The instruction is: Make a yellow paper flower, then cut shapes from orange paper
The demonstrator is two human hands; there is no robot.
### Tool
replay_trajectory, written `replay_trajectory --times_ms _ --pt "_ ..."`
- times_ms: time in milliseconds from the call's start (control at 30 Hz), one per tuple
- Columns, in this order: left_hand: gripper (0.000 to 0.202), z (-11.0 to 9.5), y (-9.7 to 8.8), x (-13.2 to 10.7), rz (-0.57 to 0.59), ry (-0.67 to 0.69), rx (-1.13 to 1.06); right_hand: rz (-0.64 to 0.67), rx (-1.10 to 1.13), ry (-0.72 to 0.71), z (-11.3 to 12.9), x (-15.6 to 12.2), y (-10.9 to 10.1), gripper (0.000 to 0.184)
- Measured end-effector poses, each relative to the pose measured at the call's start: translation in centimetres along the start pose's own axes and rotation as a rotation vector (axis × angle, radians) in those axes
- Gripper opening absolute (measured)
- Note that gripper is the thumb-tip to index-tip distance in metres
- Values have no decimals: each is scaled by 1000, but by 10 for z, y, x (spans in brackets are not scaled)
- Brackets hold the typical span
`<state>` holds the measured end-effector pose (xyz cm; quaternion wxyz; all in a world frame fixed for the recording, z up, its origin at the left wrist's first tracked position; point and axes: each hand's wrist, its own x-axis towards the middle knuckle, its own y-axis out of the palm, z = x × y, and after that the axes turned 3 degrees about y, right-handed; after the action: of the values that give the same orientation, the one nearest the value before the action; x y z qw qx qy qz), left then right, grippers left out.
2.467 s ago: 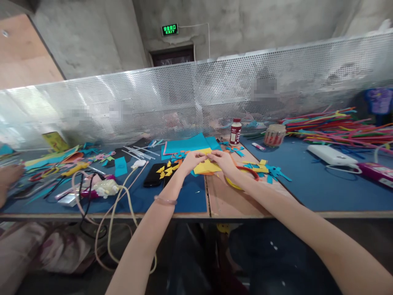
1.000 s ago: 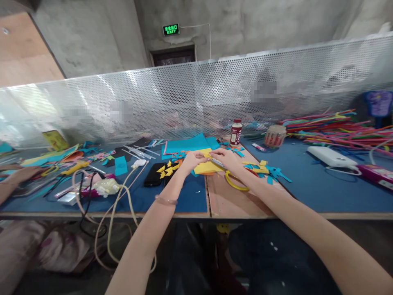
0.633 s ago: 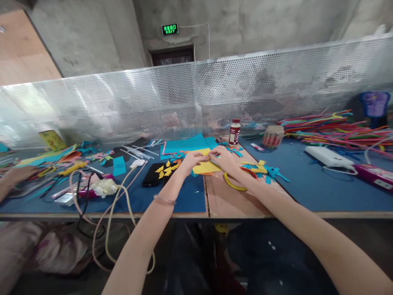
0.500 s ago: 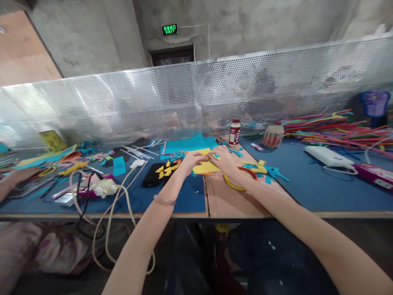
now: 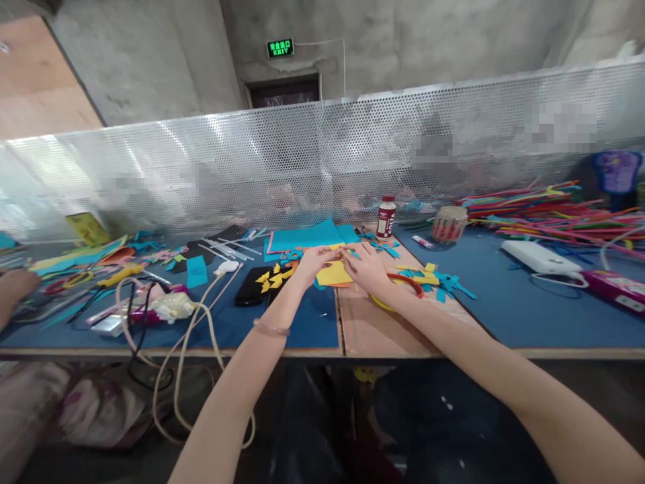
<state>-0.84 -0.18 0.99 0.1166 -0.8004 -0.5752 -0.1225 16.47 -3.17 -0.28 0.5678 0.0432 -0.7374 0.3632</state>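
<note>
My left hand [image 5: 316,264] and my right hand [image 5: 369,270] meet over a piece of yellow paper [image 5: 333,274] near the table's middle. The fingertips of both hands come together at the paper's far part, closed on it in a pinch; the exact grip is partly hidden by my fingers. Beneath and beyond the paper lie blue sheets [image 5: 307,235]. Scissors with a yellow and red handle [image 5: 416,285] rest partly under my right forearm. Blue cut-outs [image 5: 451,285] spread to the right. Left of my left hand, small folded yellow pieces [image 5: 275,277] lie by a black phone [image 5: 250,288].
A Costa bottle [image 5: 386,218] stands behind the hands, with a plastic jar [image 5: 449,224] to its right. Pipe cleaners [image 5: 554,218] pile up far right near a white power bank [image 5: 539,257]. A glue gun [image 5: 161,308] and cables lie left. Another person's hand [image 5: 17,289] is at the left edge.
My right hand has shifted slightly left, its fingertips closer to my left ones, and less yellow paper shows between the hands. The other person's hand at left has moved back toward the edge.
</note>
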Motion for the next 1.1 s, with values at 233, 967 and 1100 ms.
replay_trajectory --times_ms 233,967,1100 --pt "30 -1 2 0 13 38 91 -84 459 391 -2 6 -2 20" --pt "31 3 6 0 22 25 40 94 714 660 10 13 -12 22" --pt "33 4 6 0 11 -6 22 116 713 663 10 14 -14 20"
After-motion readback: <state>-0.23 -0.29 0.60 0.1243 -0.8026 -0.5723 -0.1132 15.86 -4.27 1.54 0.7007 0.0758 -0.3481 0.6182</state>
